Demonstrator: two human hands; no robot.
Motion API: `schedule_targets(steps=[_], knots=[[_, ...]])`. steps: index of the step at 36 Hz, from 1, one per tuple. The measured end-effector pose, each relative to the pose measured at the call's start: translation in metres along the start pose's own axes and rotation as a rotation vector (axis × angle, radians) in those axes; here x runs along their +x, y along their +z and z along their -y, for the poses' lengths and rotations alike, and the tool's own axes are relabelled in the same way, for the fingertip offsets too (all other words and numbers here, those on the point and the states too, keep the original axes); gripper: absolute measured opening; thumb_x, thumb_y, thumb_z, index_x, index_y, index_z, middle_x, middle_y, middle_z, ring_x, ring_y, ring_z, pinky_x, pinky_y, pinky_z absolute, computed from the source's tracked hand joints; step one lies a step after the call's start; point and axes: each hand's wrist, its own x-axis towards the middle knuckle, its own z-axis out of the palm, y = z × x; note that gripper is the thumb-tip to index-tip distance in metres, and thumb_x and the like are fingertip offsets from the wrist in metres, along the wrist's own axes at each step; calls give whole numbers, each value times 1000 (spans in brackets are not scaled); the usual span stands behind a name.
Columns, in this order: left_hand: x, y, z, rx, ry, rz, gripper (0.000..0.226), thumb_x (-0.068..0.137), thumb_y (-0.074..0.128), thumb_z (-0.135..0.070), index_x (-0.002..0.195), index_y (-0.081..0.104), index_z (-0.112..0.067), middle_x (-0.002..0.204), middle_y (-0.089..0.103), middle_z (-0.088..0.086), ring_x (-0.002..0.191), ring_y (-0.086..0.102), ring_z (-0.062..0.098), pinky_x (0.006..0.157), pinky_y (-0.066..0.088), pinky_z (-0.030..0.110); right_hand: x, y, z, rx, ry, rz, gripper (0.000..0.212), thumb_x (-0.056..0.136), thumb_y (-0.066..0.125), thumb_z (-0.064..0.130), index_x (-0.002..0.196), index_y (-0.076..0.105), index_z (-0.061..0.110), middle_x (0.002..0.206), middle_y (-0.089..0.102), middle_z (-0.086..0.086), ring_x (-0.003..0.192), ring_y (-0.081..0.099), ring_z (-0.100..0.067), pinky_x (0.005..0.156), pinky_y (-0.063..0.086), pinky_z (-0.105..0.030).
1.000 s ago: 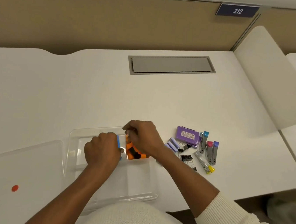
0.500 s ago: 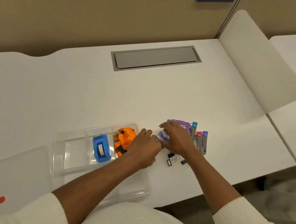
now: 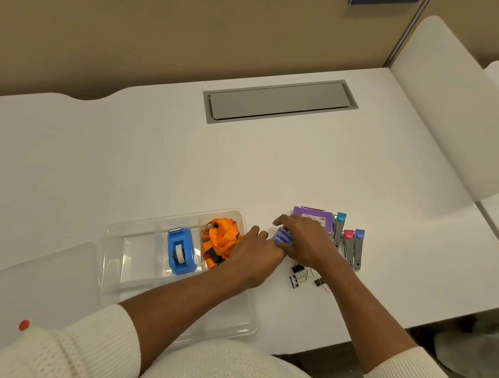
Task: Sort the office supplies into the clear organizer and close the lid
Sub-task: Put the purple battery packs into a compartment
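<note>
The clear organizer (image 3: pixel 120 236) lies open on the white desk, holding a blue tape dispenser (image 3: pixel 180 251) and a bunched orange lanyard (image 3: pixel 219 241) in its rear compartments. Just right of it, my left hand (image 3: pixel 255 255) and my right hand (image 3: pixel 304 240) meet over small purple staple boxes (image 3: pixel 283 235); both hands close around them. Behind them lie a flat purple box (image 3: pixel 314 215) and several small staplers (image 3: pixel 348 245) with coloured ends. Black binder clips (image 3: pixel 302 276) sit in front of my right wrist.
The organizer's clear lid (image 3: pixel 26 282), marked with a red dot, lies flat to the left. A grey cable hatch (image 3: pixel 279 101) is set into the desk at the back. A white divider panel (image 3: pixel 453 111) bounds the desk on the right.
Both hands left the organizer, where they set down the tape dispenser and lanyard, and moved right to the purple staple boxes. The camera view shifted right.
</note>
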Motion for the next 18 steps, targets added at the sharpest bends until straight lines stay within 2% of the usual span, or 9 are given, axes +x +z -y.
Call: schedule_targets(steps=[4,9,12,14,18], knots=[[-2,-5,-1,-99,-42,-79,20,96,67,-25,113,70,-17,110,72,10,100,59,28,89,41,42,0,3,-3,28,-2,-23,53,83,79,42,131,61,27,124,70,-3,107,68,-24,85,60,-40],[-25,-21,6,-314,-98,-257,23,94,70,-33,116,74,-28,97,71,0,91,58,22,73,34,33,-2,9,-4,116,23,-67,54,81,78,51,126,63,27,115,72,0,100,68,-19,83,60,-40],[-49,-32,14,-560,-248,-357,20,91,73,-40,106,76,-27,89,69,-6,86,59,15,67,40,31,-2,9,-2,174,58,-115,50,81,81,44,125,64,27,111,73,0,98,69,-17,82,62,-38],[-69,-37,24,-684,-353,-393,16,89,74,-38,98,76,-25,85,68,-10,82,60,11,71,49,34,-2,7,0,229,100,-152,51,79,84,39,125,64,28,107,74,1,95,70,-15,80,63,-37],[-110,-43,56,-740,-568,-516,11,85,79,-30,96,80,-28,88,75,-9,79,67,13,74,56,34,-2,-1,16,346,129,-241,45,77,85,38,118,67,32,95,73,8,82,68,-5,69,61,-28]])
